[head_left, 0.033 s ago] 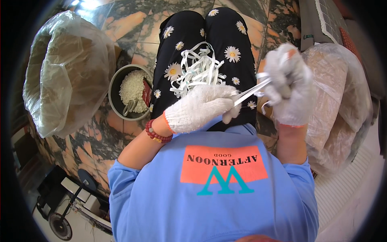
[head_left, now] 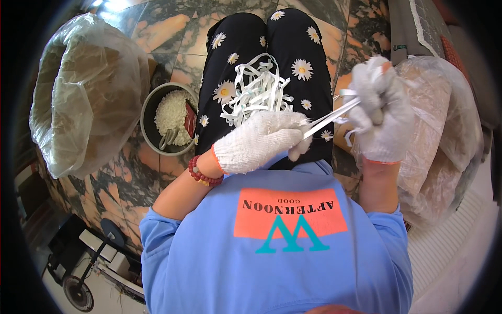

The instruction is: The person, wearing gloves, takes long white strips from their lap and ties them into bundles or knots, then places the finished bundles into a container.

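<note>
Both hands wear white knitted gloves. My left hand [head_left: 261, 140], in front of my lap, is closed on one end of some narrow white straps [head_left: 333, 117]. The straps run taut up to my right hand [head_left: 380, 111], raised to the right with fingers curled round their other end. Short loose ends stick out beside the right fingers. Beyond my left hand, a tangled heap of white straps [head_left: 257, 86] with pale green marks lies on my thighs. What the straps are made of, I cannot tell.
Left of my legs stands a grey pot [head_left: 148, 138] holding white pellets, a dark red piece and a looped metal handle. A large clear plastic bag [head_left: 86, 99] stands farther left. At right are plastic-wrapped bundles [head_left: 423, 120]. A fan [head_left: 78, 293] is at lower left.
My right hand has shifted slightly to the right, and the stretch of straps between the hands is a little longer. My left hand stays nearly in place.
</note>
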`<state>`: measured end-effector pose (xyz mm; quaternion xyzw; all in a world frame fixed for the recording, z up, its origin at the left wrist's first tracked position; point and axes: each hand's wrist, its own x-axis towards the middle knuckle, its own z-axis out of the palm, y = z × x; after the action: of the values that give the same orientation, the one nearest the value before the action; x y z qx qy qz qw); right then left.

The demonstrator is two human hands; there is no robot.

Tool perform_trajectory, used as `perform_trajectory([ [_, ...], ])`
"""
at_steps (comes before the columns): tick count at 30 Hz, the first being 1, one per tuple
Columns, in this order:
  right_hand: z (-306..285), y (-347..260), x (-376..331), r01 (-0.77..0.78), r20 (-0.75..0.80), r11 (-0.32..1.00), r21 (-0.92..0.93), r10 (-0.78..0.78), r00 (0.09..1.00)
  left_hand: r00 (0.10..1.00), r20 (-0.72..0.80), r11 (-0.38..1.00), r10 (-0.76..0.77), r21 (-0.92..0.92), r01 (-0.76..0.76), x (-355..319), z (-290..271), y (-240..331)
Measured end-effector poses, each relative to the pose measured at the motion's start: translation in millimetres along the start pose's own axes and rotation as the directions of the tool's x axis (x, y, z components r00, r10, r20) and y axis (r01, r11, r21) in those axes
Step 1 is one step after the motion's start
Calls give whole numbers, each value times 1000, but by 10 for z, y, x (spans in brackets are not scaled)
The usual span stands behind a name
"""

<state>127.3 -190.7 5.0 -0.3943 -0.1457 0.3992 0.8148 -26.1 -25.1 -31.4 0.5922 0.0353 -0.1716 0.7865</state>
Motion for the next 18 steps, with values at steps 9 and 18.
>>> perform_trajectory([
  [9, -511, -736, 92, 234, -78, 958, 168, -224, 971, 998, 19, 966, 57, 250, -60, -126, -42, -271],
  [18, -604, -832, 114, 173, -7, 974, 146, -174, 985, 999, 13, 986, -39, 160, 37, -171, -62, -236],
])
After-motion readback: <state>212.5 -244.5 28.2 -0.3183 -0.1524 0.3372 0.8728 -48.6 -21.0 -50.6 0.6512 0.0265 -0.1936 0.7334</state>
